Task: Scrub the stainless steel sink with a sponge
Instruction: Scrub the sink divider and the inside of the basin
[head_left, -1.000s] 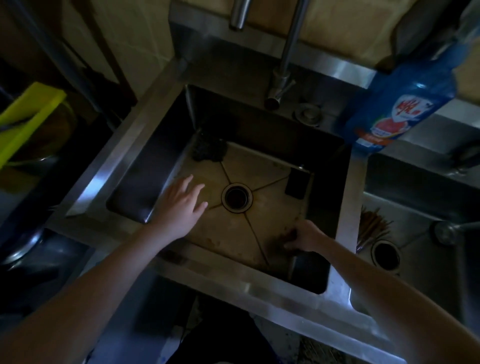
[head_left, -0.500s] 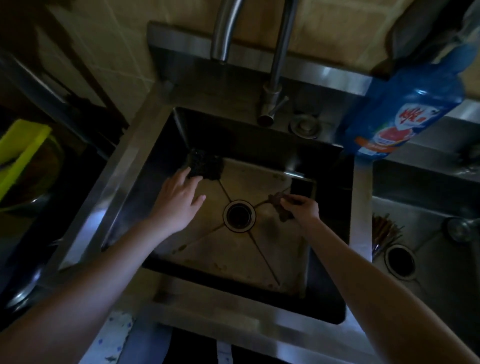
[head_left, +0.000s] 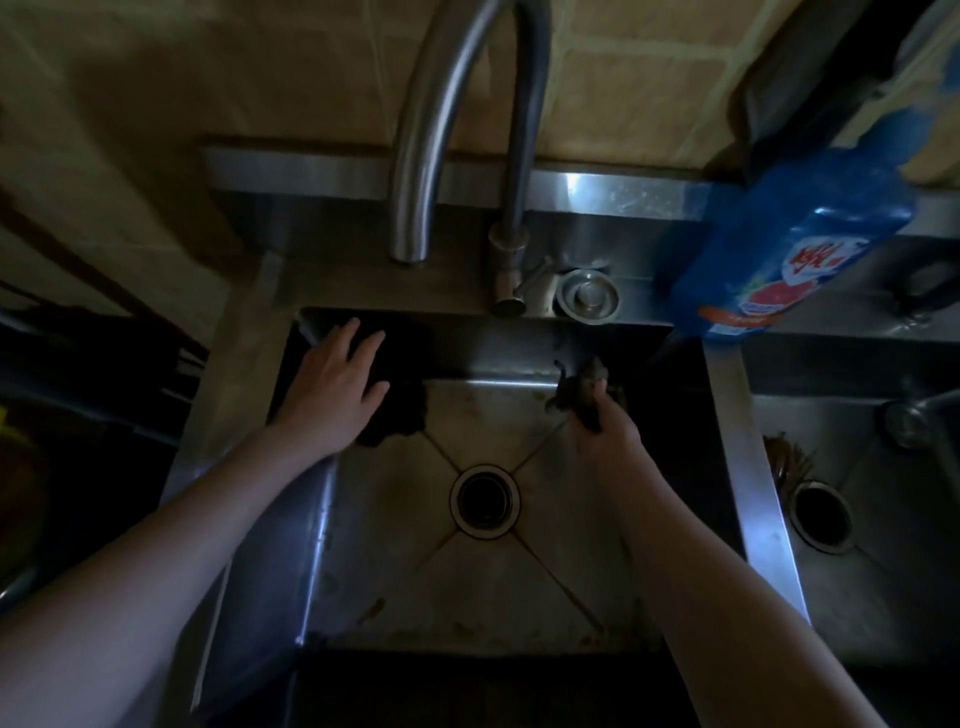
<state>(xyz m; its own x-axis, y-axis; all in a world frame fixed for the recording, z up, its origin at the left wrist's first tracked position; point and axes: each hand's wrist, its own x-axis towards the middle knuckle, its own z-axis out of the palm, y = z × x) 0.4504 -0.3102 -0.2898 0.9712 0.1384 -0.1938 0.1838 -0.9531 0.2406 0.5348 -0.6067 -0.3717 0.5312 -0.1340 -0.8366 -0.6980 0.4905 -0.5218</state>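
Stainless steel square sink basin (head_left: 395, 525) fills centre frame. Right hand (head_left: 612, 434) grips a dark ragged sponge (head_left: 574, 389) against the back wall, right of centre. Left hand (head_left: 337, 387) flat, fingers spread, in the basin's upper-left corner, partly over a black clump (head_left: 402, 415).

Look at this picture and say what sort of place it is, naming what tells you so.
Most likely a kitchen washing-up corner: a steel sink, a curved tap over it, and a blue bottle of dish soap beside it.
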